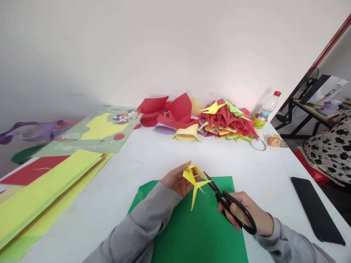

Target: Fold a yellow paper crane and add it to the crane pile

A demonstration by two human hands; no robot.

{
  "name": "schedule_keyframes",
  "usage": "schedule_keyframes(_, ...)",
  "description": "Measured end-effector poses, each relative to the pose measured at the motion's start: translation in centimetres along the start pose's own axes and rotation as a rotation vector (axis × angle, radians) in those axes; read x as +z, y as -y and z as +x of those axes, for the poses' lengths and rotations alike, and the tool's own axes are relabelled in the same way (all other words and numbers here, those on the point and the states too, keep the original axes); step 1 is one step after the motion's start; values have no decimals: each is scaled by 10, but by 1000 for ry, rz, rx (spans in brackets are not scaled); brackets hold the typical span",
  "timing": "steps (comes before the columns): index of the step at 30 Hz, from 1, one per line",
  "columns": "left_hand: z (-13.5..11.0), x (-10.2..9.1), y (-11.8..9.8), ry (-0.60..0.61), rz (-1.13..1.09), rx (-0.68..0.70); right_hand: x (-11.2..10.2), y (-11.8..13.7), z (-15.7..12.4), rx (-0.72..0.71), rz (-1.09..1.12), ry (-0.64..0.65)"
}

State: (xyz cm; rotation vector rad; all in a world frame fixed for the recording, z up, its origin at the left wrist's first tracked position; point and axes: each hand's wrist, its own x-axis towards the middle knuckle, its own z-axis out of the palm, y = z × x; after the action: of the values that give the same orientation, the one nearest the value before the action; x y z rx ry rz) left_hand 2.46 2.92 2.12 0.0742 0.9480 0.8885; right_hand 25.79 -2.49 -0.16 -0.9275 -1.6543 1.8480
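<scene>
My left hand (176,180) pinches a small folded yellow paper piece (195,179) and holds it just above a green paper sheet (200,226) on the white table (142,160). My right hand (248,215) grips black scissors (230,204) by the handles, fingers through the loops. The blades point up and left and their tips meet the yellow paper's right side. Both arms wear grey sleeves.
Yellow and red paper sheets (41,193) lie at the left with a printed green packet (93,133). A heap of folded red and yellow paper shapes (219,120) sits at the back, beside a plastic bottle (268,106) and a tape roll (257,144). A black phone (316,208) lies at the right edge.
</scene>
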Motion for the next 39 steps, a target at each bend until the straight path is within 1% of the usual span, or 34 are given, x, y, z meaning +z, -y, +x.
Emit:
schedule_keyframes(6, 4, -4, 0, 46, 2, 8, 1, 1, -1, 30, -5, -1)
schedule_keyframes(13, 2, -2, 0, 7, 11, 8, 1, 2, -1, 30, -14, -4)
schedule_keyframes(20, 3, -4, 0, 28, -10, 6, 3, 9, -2, 52, -44, -7)
schedule_keyframes(26, 2, -3, 0, 17, 3, 21, 2, 4, -2, 44, -19, -14)
schedule_keyframes(30, -3, 3, 0, -20, 6, 27, 2, 2, -1, 30, -31, 8)
schedule_keyframes(35, -5, 4, -2, -4, 34, 4, 2, 4, -2, 58, -75, 17)
schedule_keyframes(39, -3, 3, -3, -3, 43, 8, 3, 3, -2, 56, -56, 6)
